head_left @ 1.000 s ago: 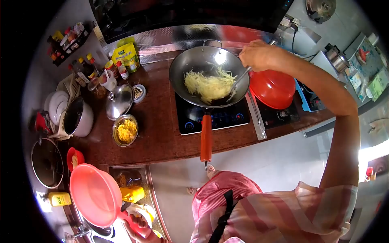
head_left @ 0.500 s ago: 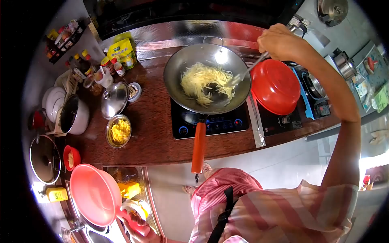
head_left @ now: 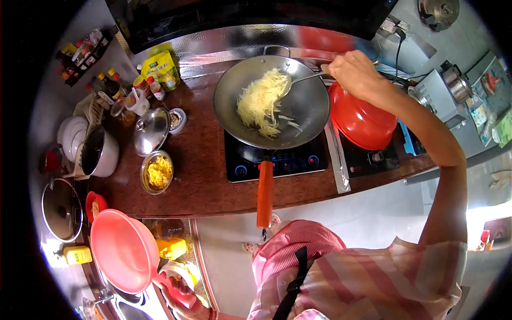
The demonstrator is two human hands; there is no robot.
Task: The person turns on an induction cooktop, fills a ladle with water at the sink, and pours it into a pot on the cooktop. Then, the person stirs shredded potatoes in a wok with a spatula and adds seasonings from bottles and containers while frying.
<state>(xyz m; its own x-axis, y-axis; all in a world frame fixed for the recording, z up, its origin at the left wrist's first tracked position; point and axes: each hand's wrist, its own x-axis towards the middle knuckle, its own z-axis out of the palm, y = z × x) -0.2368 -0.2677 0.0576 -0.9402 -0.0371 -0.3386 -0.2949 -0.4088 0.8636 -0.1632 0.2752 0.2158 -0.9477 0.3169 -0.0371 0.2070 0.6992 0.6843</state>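
Observation:
In my right hand [head_left: 352, 73] is the metal handle of a spatula [head_left: 306, 79], its head inside the wok [head_left: 309, 114] against pale shredded strips [head_left: 258, 104]. The strips are heaped at the wok's left and middle, with a few loose ones to the right. The wok, with its orange handle [head_left: 265, 194] pointing toward me, rests on a black induction cooker [head_left: 288, 164]. At the lower left, my left hand [head_left: 178, 293] is wrapped round the handle of an empty pink ladle-shaped basin [head_left: 121, 250], held above the sink area.
A glass bowl of yellow food [head_left: 158, 172], a steel lid [head_left: 151, 132] and seasoning bottles [head_left: 111, 85] stand left of the wok. An upturned red basin [head_left: 362, 120] lies on its right, over a second cooker [head_left: 373, 159]. A white pot [head_left: 106, 154] is further left.
The spatula head has moved from the wok's right side up toward its upper middle, and the strips are pushed into a heap at the left. My left hand keeps its hold.

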